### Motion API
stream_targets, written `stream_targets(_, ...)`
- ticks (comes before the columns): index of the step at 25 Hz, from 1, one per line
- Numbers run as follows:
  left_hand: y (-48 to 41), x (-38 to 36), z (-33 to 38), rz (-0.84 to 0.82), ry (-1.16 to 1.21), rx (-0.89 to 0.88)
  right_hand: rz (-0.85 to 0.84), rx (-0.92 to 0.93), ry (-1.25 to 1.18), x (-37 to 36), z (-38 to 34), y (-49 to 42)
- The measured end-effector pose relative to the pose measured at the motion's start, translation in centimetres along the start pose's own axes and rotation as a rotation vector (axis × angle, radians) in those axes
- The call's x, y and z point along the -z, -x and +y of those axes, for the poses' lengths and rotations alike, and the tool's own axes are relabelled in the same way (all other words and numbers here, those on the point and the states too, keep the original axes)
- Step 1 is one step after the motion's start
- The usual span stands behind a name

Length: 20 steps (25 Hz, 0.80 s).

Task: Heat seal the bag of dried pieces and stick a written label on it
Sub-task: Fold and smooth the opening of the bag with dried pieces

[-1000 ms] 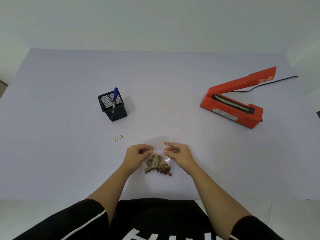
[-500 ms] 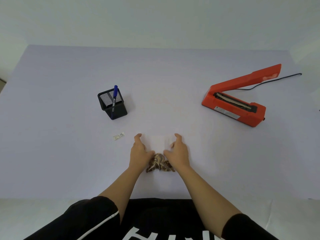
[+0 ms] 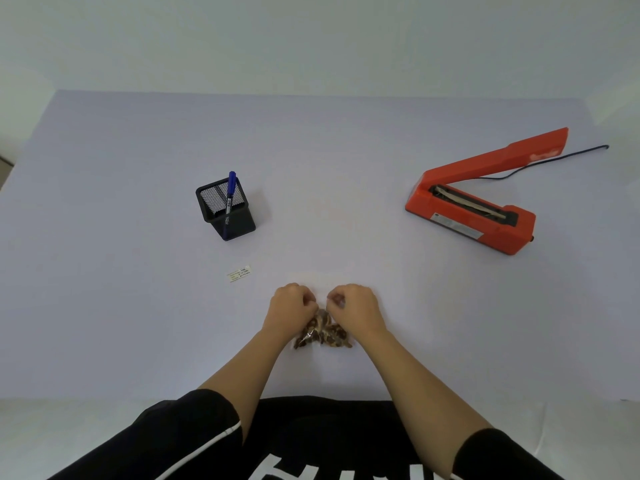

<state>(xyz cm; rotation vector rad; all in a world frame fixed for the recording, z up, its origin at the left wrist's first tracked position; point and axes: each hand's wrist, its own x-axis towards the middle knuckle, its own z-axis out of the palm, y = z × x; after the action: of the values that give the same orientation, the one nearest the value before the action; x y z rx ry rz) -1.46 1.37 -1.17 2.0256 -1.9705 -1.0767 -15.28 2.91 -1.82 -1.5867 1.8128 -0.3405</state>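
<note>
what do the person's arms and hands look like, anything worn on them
Both the left hand and the right hand are bare: no gloves, rings or watch show. The forearms are bare too. The left sleeve is black with a thin white stripe; the right sleeve is plain black. Both belong to a black top with white lettering, cut off by the frame's edge.

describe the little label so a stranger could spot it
On the pale table, find the black mesh pen holder left of centre. Just in front of it, on the near side, lies a small white label, the only flat paper slip.
</note>
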Motion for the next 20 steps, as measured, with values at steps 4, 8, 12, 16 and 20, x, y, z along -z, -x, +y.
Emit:
stream_targets(4, -0.1, -0.1, 0.0, 0.004, -0.034, 0.022, -0.009, -0.044, -0.028, 0.0, -0.1, -0.3)
stream_targets(8, -0.5, 0.1, -0.3, 0.026, -0.096, 0.027, -0.017, -0.041, 0.010, -0.3, -0.3, -0.5)
stream_targets(12, -0.6, 0.2, -0.9, 0.039, -0.095, -0.009, -0.031, -0.012, 0.052, -0.2, -0.3, -0.7)
stream_targets(16, -0.8, 0.1, -1.4, 0.027, -0.120, -0.151, -0.048, 0.049, 0.086, -0.3, -0.2, -0.9)
stream_targets(20, -1.2, 0.5, -1.7, -0.015, -0.157, -0.158, -0.081, 0.057, 0.086, -0.2, 0.0, -1.2)
